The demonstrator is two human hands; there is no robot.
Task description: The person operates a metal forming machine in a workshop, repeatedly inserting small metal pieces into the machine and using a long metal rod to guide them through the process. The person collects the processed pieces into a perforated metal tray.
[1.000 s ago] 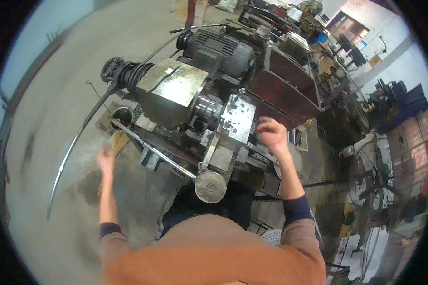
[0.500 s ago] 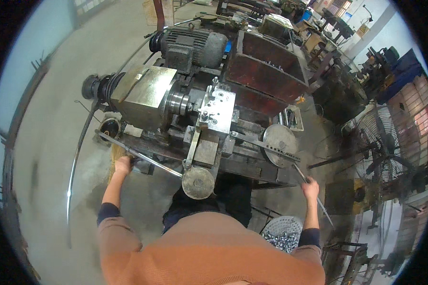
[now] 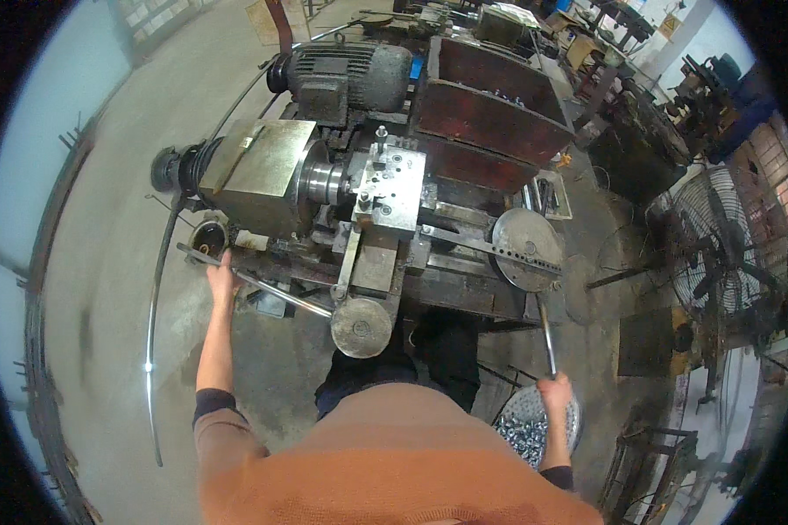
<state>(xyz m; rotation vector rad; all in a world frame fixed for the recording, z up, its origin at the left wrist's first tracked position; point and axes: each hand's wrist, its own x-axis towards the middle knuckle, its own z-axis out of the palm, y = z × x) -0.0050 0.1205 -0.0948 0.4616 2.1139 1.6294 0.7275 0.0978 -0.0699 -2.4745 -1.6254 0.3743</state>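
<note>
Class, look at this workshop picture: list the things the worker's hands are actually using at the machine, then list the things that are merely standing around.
In use:
left hand on the long metal lever
right hand gripping the thin rod handle below the round disc
lathe-like machine

Just standing about:
motor
red-brown bins
floor fan
basket of small metal parts

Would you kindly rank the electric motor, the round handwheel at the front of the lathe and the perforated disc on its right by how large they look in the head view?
1. Electric motor, clearly the largest.
2. Perforated disc.
3. Handwheel, only slightly smaller than the disc; it sits nearer the camera, so their true order is unsure.
</note>
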